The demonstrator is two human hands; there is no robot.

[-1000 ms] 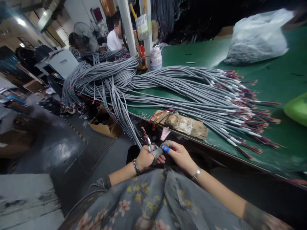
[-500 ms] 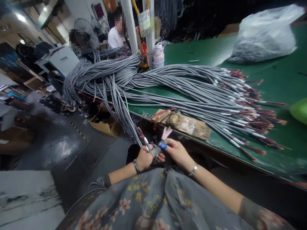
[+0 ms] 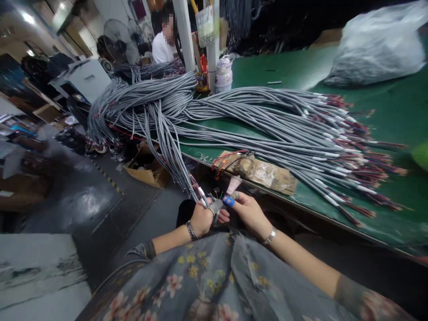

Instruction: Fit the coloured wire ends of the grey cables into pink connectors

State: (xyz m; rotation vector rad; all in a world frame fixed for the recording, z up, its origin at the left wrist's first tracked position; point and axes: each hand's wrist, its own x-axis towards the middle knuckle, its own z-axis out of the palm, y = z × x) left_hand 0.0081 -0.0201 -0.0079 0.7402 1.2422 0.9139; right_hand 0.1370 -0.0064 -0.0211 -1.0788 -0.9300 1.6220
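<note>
In front of my lap, my left hand [image 3: 202,219] is closed around the lower ends of several grey cables [image 3: 182,171] that hang down from the bench. Thin coloured wires [image 3: 197,185] stick out of the cable ends above that hand. A grey wrap covers a finger of it. Close beside it, my right hand [image 3: 250,215] is pinched, with a blue cover [image 3: 229,200] on its thumb. What lies in the pinch is too small to tell; fine wire tips show just to its left. A pale pink flared piece [image 3: 233,183] stands just above the right fingertips.
Many grey cables [image 3: 240,107] with stripped ends lie along the green bench [image 3: 294,71]. A taped wooden block [image 3: 264,174] sits at its front edge. Behind are a plastic bag [image 3: 377,49], a lilac container [image 3: 224,73] and a person [image 3: 162,47]. An open carton [image 3: 147,169] is on the floor.
The view has shifted slightly. Both hands stay close together, and the wire tips between them show a little more. The pink piece appears turned a little.
</note>
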